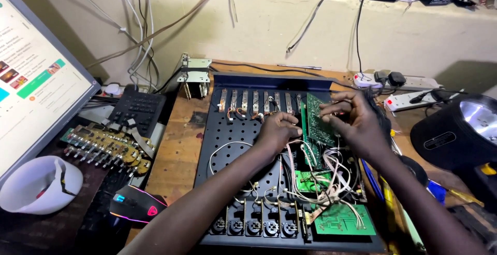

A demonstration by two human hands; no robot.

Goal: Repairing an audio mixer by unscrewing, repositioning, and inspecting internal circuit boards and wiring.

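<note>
An open dark blue metal chassis [222, 146] lies on the wooden bench, with a perforated floor, a row of sockets along its near edge and loose white wires. A green circuit board [317, 115] stands tilted up inside it at the right. My right hand [357, 123] grips the top edge of that board with its fingers curled over it. My left hand [279, 131] rests beside the board's left edge, fingertips touching it. Smaller green boards [341, 219] lie flat near the chassis's front right corner.
A lit monitor [36, 79] stands at the left, with a white bowl [39, 185], a board of knobs [106, 146], a glowing mouse [134, 203] and a black keypad [137, 107] below it. Power strips [409, 87] and a black lamp [461, 131] sit at the right.
</note>
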